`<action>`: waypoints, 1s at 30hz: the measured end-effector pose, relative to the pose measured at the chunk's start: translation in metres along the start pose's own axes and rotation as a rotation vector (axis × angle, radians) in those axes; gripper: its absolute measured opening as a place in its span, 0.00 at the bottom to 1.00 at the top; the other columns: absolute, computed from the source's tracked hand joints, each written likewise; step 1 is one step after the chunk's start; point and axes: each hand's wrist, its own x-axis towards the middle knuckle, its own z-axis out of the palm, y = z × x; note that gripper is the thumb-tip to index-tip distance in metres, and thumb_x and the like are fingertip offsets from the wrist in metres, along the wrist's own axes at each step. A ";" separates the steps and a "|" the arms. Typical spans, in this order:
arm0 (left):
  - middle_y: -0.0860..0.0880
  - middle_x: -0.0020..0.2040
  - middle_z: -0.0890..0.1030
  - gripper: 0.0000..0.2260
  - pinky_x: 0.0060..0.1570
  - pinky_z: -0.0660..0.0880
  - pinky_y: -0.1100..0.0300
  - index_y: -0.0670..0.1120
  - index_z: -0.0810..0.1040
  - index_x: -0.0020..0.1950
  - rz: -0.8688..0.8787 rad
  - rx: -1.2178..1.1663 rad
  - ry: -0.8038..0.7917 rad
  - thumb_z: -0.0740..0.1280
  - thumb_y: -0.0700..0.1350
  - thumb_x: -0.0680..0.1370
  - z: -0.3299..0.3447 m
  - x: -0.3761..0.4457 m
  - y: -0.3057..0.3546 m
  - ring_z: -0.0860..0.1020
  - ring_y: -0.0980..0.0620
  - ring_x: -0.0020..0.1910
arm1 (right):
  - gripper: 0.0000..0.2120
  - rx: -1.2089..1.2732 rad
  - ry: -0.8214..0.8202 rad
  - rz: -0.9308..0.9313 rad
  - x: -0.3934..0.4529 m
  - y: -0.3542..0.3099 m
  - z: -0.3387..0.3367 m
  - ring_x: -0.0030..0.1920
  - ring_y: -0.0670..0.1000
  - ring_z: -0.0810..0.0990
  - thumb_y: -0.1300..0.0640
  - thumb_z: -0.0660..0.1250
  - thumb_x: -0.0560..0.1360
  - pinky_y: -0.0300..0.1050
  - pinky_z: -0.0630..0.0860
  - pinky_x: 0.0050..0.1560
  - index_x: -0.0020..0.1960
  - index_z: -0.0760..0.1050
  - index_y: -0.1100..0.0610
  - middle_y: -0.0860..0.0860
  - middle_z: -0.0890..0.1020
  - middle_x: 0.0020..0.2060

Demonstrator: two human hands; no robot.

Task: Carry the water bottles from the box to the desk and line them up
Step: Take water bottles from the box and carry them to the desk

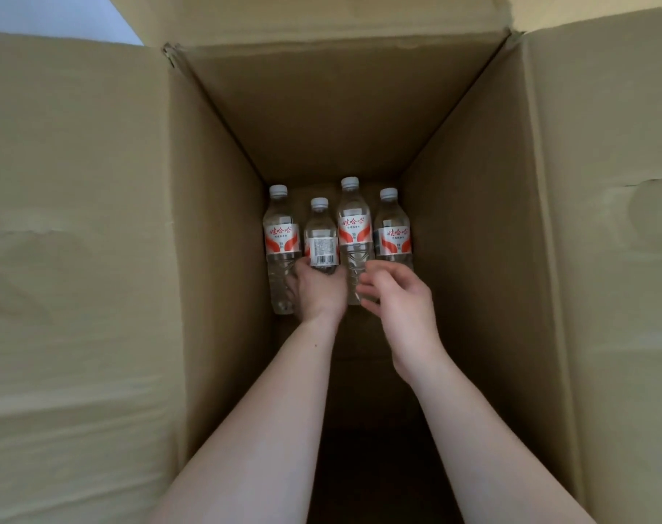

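Bottles lie four abreast at the frame's centre, on the floor of the deep box point(216, 206). The left hand point(316, 291) grips the barcode-labelled bottle point(320, 242) at its base; the right hand point(392, 296), fingers loosely curled and holding nothing, hovers by the third bottle point(354, 236). Best lift straight up (neighbours touch, walls crowd both sides); open room is only toward the lower frame.

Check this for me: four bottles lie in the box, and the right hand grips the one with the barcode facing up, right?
Wrong hand. The head view shows the left hand gripping the barcode bottle; the right hand holds nothing. Four bottles in the box is right.
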 end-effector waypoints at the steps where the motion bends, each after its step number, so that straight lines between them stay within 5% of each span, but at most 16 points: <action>1: 0.44 0.71 0.70 0.28 0.70 0.69 0.38 0.48 0.69 0.73 -0.005 0.003 0.004 0.72 0.54 0.77 0.001 0.002 0.000 0.69 0.40 0.72 | 0.06 -0.001 -0.002 -0.001 0.002 -0.001 0.000 0.54 0.45 0.84 0.54 0.65 0.82 0.45 0.81 0.58 0.54 0.79 0.44 0.47 0.85 0.52; 19: 0.40 0.74 0.64 0.30 0.70 0.69 0.41 0.44 0.66 0.77 -0.048 0.152 0.092 0.71 0.52 0.79 0.021 0.015 0.012 0.64 0.38 0.74 | 0.04 0.087 0.031 0.064 0.038 -0.004 0.008 0.54 0.45 0.84 0.51 0.67 0.81 0.44 0.81 0.56 0.53 0.77 0.43 0.47 0.85 0.53; 30: 0.41 0.69 0.73 0.33 0.59 0.76 0.44 0.45 0.61 0.79 -0.037 0.184 0.086 0.73 0.49 0.78 0.037 0.035 0.019 0.76 0.39 0.66 | 0.04 0.090 0.045 0.040 0.050 -0.002 0.003 0.54 0.45 0.83 0.51 0.67 0.81 0.41 0.79 0.52 0.50 0.77 0.42 0.46 0.84 0.53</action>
